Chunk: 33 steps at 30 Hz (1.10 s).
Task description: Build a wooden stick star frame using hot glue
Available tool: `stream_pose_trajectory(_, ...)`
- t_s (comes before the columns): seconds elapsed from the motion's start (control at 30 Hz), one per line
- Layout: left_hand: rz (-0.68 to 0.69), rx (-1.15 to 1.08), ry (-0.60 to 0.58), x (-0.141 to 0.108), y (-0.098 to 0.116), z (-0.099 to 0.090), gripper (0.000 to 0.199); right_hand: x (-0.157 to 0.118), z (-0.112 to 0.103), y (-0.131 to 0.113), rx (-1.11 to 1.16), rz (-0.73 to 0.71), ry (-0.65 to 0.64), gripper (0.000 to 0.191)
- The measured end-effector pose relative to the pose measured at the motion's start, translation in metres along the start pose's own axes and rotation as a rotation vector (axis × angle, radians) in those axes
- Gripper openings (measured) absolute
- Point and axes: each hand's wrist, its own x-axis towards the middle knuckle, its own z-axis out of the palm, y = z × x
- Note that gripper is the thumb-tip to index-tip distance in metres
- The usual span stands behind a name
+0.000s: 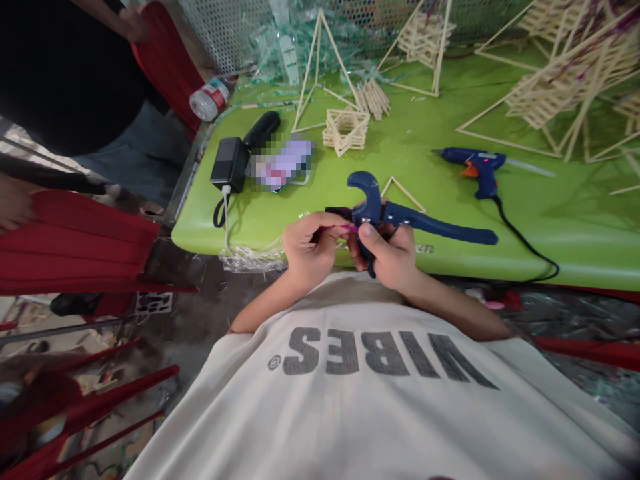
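Note:
Blue pipe cutters (445,228) with a hooked jaw are in my right hand (397,257), held up over the table's near edge. The jaw points up and one handle sticks out to the right. My left hand (313,243) is closed in a pinch on a thin magenta strip (351,228), right beside the cutters' pivot. The strip's far end is hidden by my right thumb. Just behind the cutters, a small angle of joined wooden sticks (407,192) lies on the green table (330,177).
A blue glue gun (475,163) with its cord lies at right. Stick pyramids (320,67), a stacked stick piece (345,133) and a stick bundle (373,100) stand behind. A black charger (230,163) and plastic bottle (210,100) are left. Another person (75,73) stands at upper left.

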Motion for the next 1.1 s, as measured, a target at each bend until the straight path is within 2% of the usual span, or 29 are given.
stream_pose_trajectory(0.17,0.166,0.125,0.007,-0.005,-0.015,-0.007,0.014,0.004,-0.009,-0.011,-0.002,0.070,-0.040,0.059)
stream_pose_trajectory(0.23,0.200,0.137,-0.092,-0.010,-0.021,-0.007,0.020,0.011,-0.016,-0.020,0.015,0.039,-0.019,0.056)
stream_pose_trajectory(0.3,0.203,0.091,-0.218,-0.016,-0.027,-0.004,0.025,0.021,-0.024,-0.035,0.052,-0.088,0.071,0.053)
stream_pose_trajectory(0.33,0.172,0.054,-0.253,-0.019,-0.030,-0.002,0.024,0.027,-0.030,-0.044,0.070,-0.178,0.130,0.051)
stream_pose_trajectory(0.4,0.014,-0.017,-0.231,-0.021,-0.033,0.000,0.022,0.039,-0.043,-0.063,0.058,-0.337,0.226,0.045)
stream_pose_trajectory(0.47,-0.206,-0.079,-0.157,-0.015,-0.035,-0.002,0.033,0.050,-0.060,-0.081,-0.042,-0.377,0.254,0.035)
stream_pose_trajectory(0.53,-0.373,-0.134,-0.109,-0.003,-0.035,-0.008,0.047,0.063,-0.079,-0.095,-0.237,-0.285,0.207,0.028)
stream_pose_trajectory(0.63,-0.460,-0.176,-0.112,0.022,-0.037,-0.019,0.055,0.091,-0.110,-0.111,-0.601,-0.161,0.154,0.027)
stream_pose_trajectory(0.7,-0.457,-0.174,-0.123,0.040,-0.040,-0.024,0.056,0.116,-0.132,-0.119,-0.735,-0.199,0.154,0.021)
stream_pose_trajectory(0.77,-0.440,-0.157,-0.133,0.057,-0.044,-0.029,0.056,0.144,-0.154,-0.124,-0.820,-0.223,0.152,0.031)
stream_pose_trajectory(0.83,-0.427,-0.138,-0.165,0.075,-0.047,-0.031,0.055,0.172,-0.176,-0.127,-0.906,-0.161,0.128,0.044)
stream_pose_trajectory(0.9,-0.422,-0.125,-0.226,0.093,-0.049,-0.033,0.054,0.195,-0.197,-0.129,-1.007,-0.063,0.147,0.044)
stream_pose_trajectory(1.0,-0.422,-0.108,-0.328,0.121,-0.050,-0.031,0.049,0.214,-0.221,-0.131,-1.175,-0.019,0.181,0.034)
stream_pose_trajectory(1.1,-0.439,-0.094,-0.446,0.148,-0.048,-0.026,0.044,0.219,-0.238,-0.136,-1.365,-0.078,0.127,0.021)
